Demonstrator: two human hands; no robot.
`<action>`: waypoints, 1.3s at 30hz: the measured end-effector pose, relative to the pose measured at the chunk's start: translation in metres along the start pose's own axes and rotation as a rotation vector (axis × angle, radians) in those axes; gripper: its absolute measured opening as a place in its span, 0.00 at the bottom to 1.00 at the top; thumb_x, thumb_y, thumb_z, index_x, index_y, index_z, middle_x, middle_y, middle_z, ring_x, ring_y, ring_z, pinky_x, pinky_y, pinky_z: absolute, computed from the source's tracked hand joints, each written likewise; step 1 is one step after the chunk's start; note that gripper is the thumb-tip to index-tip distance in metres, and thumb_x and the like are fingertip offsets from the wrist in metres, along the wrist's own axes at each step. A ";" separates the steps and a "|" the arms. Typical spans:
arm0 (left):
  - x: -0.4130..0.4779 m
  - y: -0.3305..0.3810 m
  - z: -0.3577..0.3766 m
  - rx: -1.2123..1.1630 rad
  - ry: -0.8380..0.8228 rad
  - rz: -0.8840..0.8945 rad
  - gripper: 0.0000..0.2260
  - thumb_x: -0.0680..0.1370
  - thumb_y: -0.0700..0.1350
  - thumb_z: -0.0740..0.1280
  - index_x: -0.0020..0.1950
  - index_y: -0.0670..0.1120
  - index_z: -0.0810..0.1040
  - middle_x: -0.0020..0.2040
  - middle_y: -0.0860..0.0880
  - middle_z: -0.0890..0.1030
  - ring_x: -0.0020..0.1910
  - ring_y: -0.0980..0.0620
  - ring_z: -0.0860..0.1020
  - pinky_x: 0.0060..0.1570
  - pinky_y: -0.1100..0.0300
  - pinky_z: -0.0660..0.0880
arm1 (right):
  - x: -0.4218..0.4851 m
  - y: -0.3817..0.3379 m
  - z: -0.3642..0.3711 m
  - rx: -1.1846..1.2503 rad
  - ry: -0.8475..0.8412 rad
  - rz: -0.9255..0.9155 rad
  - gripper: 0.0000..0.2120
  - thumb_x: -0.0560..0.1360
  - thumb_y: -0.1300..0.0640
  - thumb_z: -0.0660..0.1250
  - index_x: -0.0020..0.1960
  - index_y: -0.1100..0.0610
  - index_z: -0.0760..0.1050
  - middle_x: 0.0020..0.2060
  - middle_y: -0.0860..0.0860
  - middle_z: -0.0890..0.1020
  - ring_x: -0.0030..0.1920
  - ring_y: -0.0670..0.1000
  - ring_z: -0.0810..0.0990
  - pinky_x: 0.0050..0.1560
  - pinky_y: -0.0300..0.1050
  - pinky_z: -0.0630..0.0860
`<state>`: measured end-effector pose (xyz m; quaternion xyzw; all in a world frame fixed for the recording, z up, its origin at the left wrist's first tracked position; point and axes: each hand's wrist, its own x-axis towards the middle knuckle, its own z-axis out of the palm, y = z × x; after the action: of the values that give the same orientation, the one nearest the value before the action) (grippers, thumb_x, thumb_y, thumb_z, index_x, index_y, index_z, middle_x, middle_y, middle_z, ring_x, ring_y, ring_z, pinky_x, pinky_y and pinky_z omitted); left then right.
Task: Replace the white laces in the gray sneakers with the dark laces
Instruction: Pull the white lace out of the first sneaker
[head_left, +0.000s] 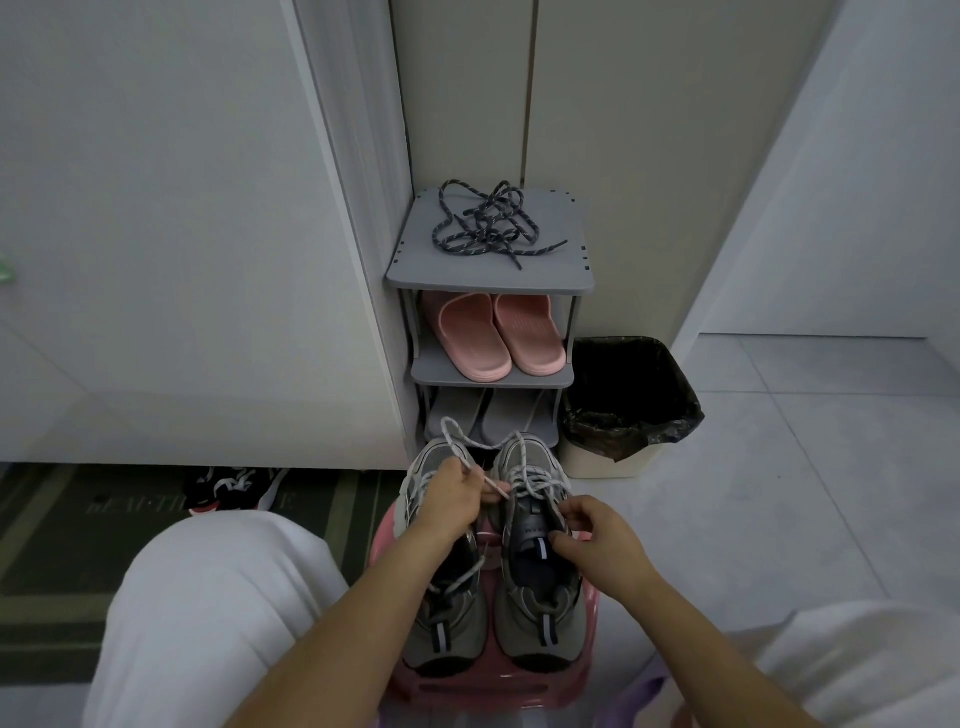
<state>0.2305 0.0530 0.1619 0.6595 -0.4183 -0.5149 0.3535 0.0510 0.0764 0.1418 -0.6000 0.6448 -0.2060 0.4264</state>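
Observation:
Two gray sneakers, the left one and the right one, stand side by side on a pink stool between my knees, toes pointing away. White laces are still threaded through the right sneaker; a loose loop rises above the left one. My left hand pinches a white lace end over the left sneaker. My right hand grips the tongue and side of the right sneaker. The dark laces lie tangled on top of the gray shoe rack ahead.
Pink slippers sit on the rack's second shelf, gray slippers below. A bin with a black bag stands right of the rack. A dark doormat with another shoe lies to the left. White walls surround.

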 end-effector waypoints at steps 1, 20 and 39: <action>0.000 0.001 -0.001 -0.048 -0.004 -0.012 0.08 0.83 0.40 0.52 0.45 0.42 0.66 0.45 0.45 0.82 0.43 0.48 0.81 0.45 0.65 0.74 | 0.000 0.000 0.000 0.000 -0.001 -0.001 0.14 0.70 0.59 0.70 0.55 0.54 0.74 0.51 0.52 0.78 0.50 0.47 0.76 0.42 0.30 0.69; 0.001 0.012 -0.008 -0.203 0.202 -0.098 0.10 0.82 0.38 0.53 0.42 0.43 0.66 0.29 0.50 0.73 0.24 0.57 0.77 0.32 0.62 0.70 | -0.002 -0.005 -0.002 -0.050 -0.013 0.007 0.16 0.71 0.58 0.70 0.57 0.55 0.75 0.51 0.52 0.78 0.50 0.48 0.76 0.48 0.37 0.70; -0.032 0.045 -0.002 1.069 -0.080 0.377 0.09 0.79 0.45 0.61 0.59 0.49 0.73 0.59 0.48 0.74 0.61 0.46 0.71 0.57 0.51 0.71 | 0.019 -0.029 -0.009 -0.392 -0.005 -0.050 0.09 0.79 0.53 0.56 0.40 0.51 0.66 0.39 0.50 0.75 0.43 0.52 0.74 0.51 0.48 0.71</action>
<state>0.2198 0.0645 0.2148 0.6407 -0.7444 -0.1839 0.0402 0.0629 0.0503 0.1630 -0.6878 0.6566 -0.0855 0.2975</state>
